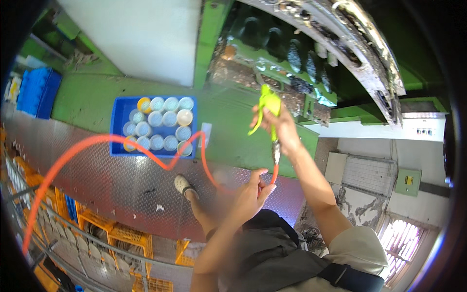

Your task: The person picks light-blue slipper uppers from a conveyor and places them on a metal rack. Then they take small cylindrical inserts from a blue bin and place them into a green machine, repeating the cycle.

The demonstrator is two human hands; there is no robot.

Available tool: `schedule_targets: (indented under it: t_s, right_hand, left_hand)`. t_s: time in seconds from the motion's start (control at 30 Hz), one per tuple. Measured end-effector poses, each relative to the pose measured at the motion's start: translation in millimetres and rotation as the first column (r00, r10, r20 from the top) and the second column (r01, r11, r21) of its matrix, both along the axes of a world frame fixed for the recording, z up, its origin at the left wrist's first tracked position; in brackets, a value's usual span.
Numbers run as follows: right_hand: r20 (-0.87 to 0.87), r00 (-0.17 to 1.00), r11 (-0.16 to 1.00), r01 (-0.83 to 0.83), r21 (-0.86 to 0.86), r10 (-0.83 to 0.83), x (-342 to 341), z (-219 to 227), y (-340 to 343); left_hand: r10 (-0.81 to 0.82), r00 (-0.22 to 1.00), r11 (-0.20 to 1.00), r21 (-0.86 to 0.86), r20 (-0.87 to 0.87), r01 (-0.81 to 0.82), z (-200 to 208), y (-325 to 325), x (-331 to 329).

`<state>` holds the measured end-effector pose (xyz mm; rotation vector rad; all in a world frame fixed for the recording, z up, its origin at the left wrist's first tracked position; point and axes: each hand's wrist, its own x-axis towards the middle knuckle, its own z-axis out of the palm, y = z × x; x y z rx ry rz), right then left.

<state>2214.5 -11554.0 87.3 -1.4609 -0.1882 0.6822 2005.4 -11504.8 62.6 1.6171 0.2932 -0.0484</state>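
A lime-green air blow gun (270,103) is in my right hand (279,127), its fingers wrapped round the handle and lever. The gun points up and away, toward the green machine's open bay (287,73). An orange-red air hose (97,139) joins the bottom of the gun through a metal coupling (276,152). Just below that coupling, my left hand (250,195) is closed round the hose. From there the hose loops left over a blue tray (114,124) and runs to the lower left.
Several round tubs (169,118) stand in the blue tray on the green ledge (87,97). Blue crates (36,92) stand at far left. Below the metal walkway (112,190), a railing (112,246) borders orange crates (129,236). A debris-covered machine part (360,48) overhangs at upper right.
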Motion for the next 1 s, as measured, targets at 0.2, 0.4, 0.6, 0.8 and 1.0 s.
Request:
schedule_targets:
  t_s: [0.2,0.4,0.6,0.8,1.0]
  right_hand:
    - [-0.036,0.802,0.8,-0.59,0.11,0.596,-122.9,-68.5,85.2]
    - [0.5,0.651,0.696,-0.061,-0.716,0.571,-114.6,-182.2,155.7]
    - [0.61,0.535,0.586,0.242,-0.774,0.585,-73.7,-248.8,208.3]
    - [0.6,0.234,0.548,0.252,-0.797,0.765,-81.7,-274.0,233.4]
    - [0.441,0.115,0.394,0.291,-0.872,0.89,-84.0,-290.6,265.7]
  left_hand:
    - [0.569,0.783,0.712,-0.327,-0.251,-0.622,-37.9,55.7,-81.0]
    - [0.817,0.55,0.511,0.664,-0.176,-0.546,-110.1,263.9,-151.9]
    - [0.741,0.664,0.27,0.951,-0.103,-0.153,-172.0,439.9,-125.0]
    - [-0.031,0.983,0.283,0.945,0.18,-0.164,-237.7,401.8,-8.6]
    - [-0.068,0.993,0.271,0.959,0.101,-0.079,-289.8,340.3,47.3]
